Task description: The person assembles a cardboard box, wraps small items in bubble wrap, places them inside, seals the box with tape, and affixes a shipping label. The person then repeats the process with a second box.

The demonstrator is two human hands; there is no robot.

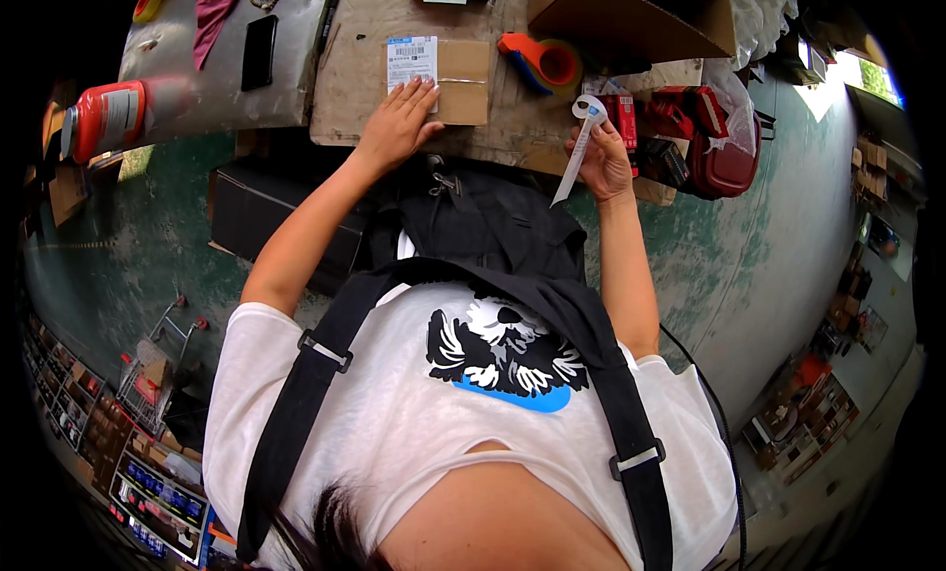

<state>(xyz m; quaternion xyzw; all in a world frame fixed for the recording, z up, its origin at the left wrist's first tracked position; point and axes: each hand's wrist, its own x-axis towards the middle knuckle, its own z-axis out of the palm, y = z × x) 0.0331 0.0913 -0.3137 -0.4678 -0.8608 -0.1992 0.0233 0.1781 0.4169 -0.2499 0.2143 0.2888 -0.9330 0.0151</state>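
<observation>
A small cardboard box lies flat on the worn tabletop, with clear tape across its top. Over its left part is a white shipping label that bears print and a barcode. My left hand rests flat on the label's lower part, fingers stretched out and thumb apart on the cardboard. Pinched in my right hand is a curled strip of white paper, its loose end hanging down past the table's front edge. A tape dispenser in orange and blue sits just right of the box.
A large open carton stands at the back right. Red product boxes and a dark red container crowd the right side. On the metal table at left are a phone, a pink cloth and a red jar.
</observation>
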